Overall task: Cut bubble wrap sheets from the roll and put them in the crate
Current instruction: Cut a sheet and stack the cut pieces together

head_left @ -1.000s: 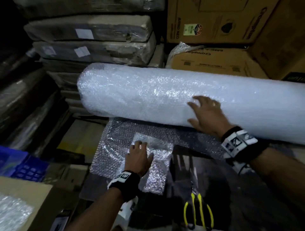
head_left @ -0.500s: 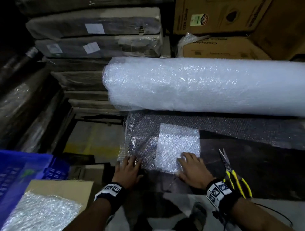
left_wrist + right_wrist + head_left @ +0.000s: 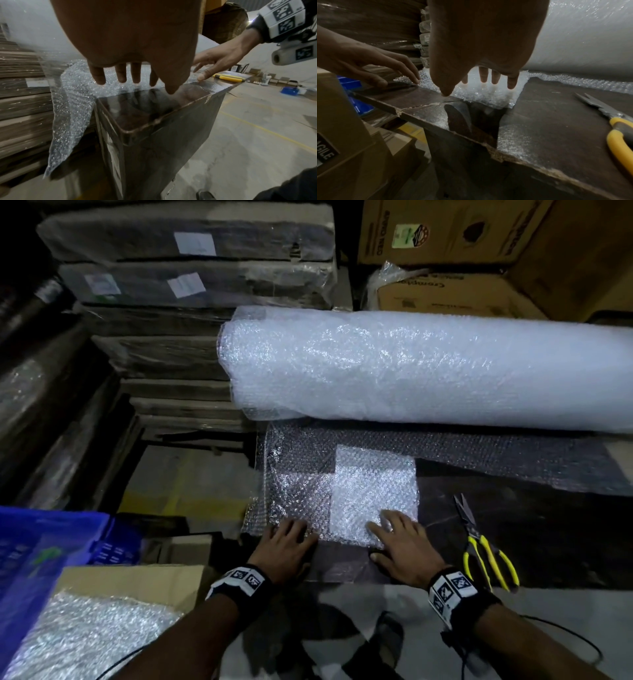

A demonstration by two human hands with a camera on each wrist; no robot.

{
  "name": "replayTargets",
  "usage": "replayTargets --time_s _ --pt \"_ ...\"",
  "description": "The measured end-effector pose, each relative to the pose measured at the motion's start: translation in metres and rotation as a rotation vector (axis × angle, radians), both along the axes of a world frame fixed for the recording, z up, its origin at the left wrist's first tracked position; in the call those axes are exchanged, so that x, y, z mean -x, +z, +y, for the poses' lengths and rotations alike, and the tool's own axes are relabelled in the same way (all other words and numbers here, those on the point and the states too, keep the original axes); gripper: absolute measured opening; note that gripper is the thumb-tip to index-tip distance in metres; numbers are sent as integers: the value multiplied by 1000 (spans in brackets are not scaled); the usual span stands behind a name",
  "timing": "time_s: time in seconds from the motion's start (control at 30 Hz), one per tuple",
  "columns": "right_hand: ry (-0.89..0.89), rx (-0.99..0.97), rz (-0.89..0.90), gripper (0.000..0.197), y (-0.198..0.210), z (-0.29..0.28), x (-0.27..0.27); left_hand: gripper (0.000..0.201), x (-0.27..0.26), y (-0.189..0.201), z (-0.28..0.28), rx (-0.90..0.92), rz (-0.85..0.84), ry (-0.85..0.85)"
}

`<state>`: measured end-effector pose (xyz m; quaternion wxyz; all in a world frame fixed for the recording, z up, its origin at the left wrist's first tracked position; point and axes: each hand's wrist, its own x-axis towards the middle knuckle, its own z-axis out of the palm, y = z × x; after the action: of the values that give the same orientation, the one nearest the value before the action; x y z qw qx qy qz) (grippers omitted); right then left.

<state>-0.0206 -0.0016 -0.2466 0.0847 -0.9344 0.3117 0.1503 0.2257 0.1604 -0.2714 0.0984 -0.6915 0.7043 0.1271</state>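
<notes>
Both hands lie flat, fingers straight and spread, gripping nothing: the left hand (image 3: 286, 546) presses the unrolled bubble wrap (image 3: 301, 491) at lower centre, the right hand (image 3: 404, 546) presses a white folded sheet (image 3: 373, 491) lying on it. The roll (image 3: 428, 371) spans the upper right. Scissors (image 3: 479, 542) lie right of the hands; the blue crate (image 3: 41, 542) sits lower left.

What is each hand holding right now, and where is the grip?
Nothing is gripped. The left hand rests flat on the unrolled bubble wrap's near edge; the right hand presses the folded bubble wrap piece's near corner.
</notes>
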Motion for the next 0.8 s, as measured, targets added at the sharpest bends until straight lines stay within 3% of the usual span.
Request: replayTargets --time_s 0.13,0.3,0.43,0.57,0.8 --pt "-34 16 -65 52 -1 -1 -4 58 -1 4 -9 64 -17 10" --pt "-369 49 -272 36 4 -19 4 46 10 14 -36 128 61 48" --pt "-282 33 -208 39 1 -25 14 49 19 27 -71 118 221 330" --pt "-239 -27 -93 46 -4 -23 19 51 32 33 -107 32 268 457" --pt "-228 -100 -117 46 -5 -30 22 53 38 19 -136 -2 405 696"
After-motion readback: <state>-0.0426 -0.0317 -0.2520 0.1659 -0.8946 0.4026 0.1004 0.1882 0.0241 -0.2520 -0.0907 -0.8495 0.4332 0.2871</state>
